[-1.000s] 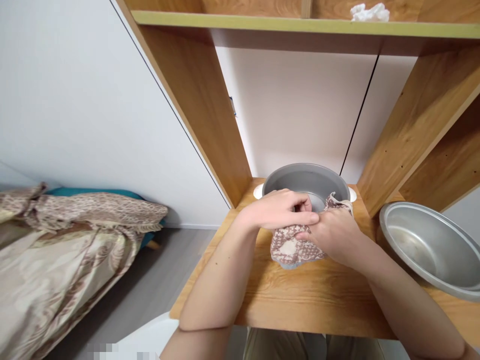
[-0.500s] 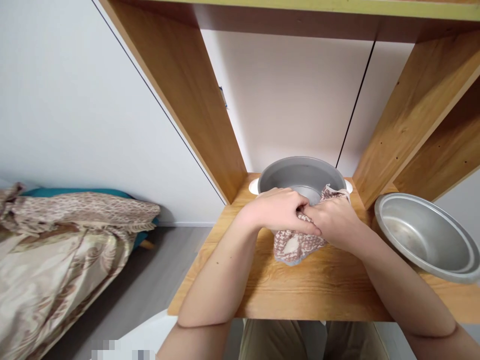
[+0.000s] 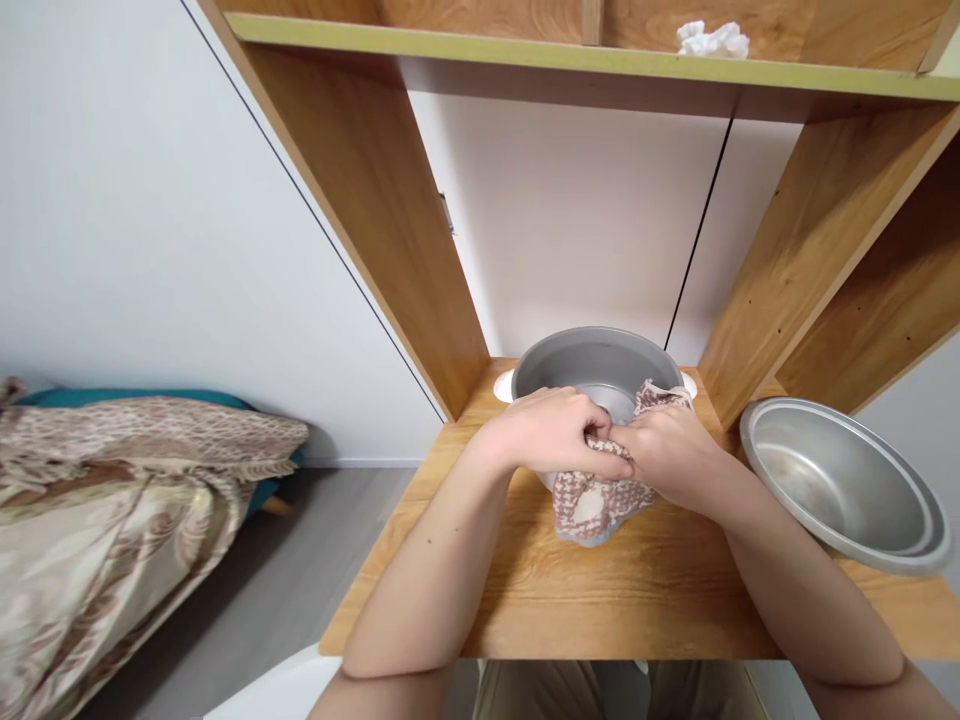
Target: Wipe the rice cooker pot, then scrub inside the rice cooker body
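Note:
A brown and white patterned cloth [image 3: 596, 505] hangs over the near rim of a grey metal pot [image 3: 592, 365] that stands at the back of the wooden desk [image 3: 637, 590]. My left hand [image 3: 551, 432] is closed, pinching the cloth at the pot's near rim. My right hand [image 3: 675, 450] is closed on the same cloth just to the right, its fingers touching those of the left. The cloth's lower edge lies on the desk.
A second metal basin [image 3: 840, 485] leans at the desk's right side. Wooden side panels [image 3: 390, 210] flank the pot, with a shelf [image 3: 525, 50] above bearing a crumpled white tissue [image 3: 712, 40]. A bed with a patterned cover [image 3: 112, 500] is at left.
Both hands have drawn closer together on the cloth, bunching it at the pot's rim. The view has shifted slightly.

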The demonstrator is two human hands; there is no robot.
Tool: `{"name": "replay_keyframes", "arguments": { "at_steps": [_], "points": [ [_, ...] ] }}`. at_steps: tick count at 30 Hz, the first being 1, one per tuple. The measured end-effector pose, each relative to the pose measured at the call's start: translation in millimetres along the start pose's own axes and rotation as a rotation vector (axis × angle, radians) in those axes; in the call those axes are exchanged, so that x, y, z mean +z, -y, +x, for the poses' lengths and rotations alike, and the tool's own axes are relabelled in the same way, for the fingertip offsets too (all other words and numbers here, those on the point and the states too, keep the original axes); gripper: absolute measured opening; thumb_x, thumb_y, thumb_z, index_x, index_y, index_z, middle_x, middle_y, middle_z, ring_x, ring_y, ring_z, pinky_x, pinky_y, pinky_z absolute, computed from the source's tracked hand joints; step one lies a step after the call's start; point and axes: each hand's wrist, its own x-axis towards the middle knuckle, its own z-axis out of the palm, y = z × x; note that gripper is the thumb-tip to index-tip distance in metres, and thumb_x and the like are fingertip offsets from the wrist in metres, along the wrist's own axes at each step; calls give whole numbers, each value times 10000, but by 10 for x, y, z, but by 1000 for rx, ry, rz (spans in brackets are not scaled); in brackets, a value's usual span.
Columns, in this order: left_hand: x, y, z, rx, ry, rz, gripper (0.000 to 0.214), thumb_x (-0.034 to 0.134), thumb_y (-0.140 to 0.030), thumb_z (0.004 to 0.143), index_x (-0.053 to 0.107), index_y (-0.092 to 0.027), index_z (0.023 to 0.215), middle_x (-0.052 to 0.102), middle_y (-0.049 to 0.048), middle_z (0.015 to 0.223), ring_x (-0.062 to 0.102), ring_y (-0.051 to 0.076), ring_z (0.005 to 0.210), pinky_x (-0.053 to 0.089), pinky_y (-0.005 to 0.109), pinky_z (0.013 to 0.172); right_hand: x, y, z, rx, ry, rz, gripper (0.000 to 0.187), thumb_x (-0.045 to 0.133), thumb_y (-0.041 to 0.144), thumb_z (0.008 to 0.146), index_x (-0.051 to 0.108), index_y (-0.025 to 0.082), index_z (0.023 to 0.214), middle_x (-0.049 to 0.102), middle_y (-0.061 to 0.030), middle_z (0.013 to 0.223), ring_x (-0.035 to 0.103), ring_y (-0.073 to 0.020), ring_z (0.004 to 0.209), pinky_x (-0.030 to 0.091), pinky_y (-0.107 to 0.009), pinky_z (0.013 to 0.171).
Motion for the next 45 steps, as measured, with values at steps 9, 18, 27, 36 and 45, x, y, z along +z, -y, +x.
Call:
{"name": "replay_keyframes", "arguments": {
  "at_steps": [9,18,27,36,45],
  "points": [
    [-22,-42,8,-53,35,49,402,664,-619,653,553,-233,679,504,-57,547,409,118,518,237,285,518,70,144,39,54,-67,0,176,547,200,880,717,155,867,733,-78,726,610,-177,599,238,-297,539],
    [-39,3,9,-47,74,37,503,614,-741,683,598,-239,713,530,-45,548,449,127,528,238,287,517,-37,-49,-27,-42,1,22,425,451,474,997,720,194,824,702,-43,672,542,-144,557,183,-306,557],
    [-22,-77,6,-100,50,73,453,653,-634,653,463,-224,610,474,-59,519,362,112,498,218,288,495,25,129,36,45,-27,47,120,607,197,872,708,142,907,743,-59,783,609,-174,663,243,-309,584],
    [-29,-10,8,-80,63,63,539,604,-733,678,490,-215,578,415,-52,508,359,109,518,206,294,515,-5,-27,-25,4,-25,58,378,497,485,976,708,197,849,713,-48,694,568,-165,593,175,-315,572],
    [-31,-66,6,-101,80,55,402,645,-615,676,575,-230,587,450,-59,497,341,102,499,224,283,500,36,145,5,63,-52,52,257,586,216,878,619,104,1107,716,-78,805,589,-200,654,200,-323,571]
  ]
}}
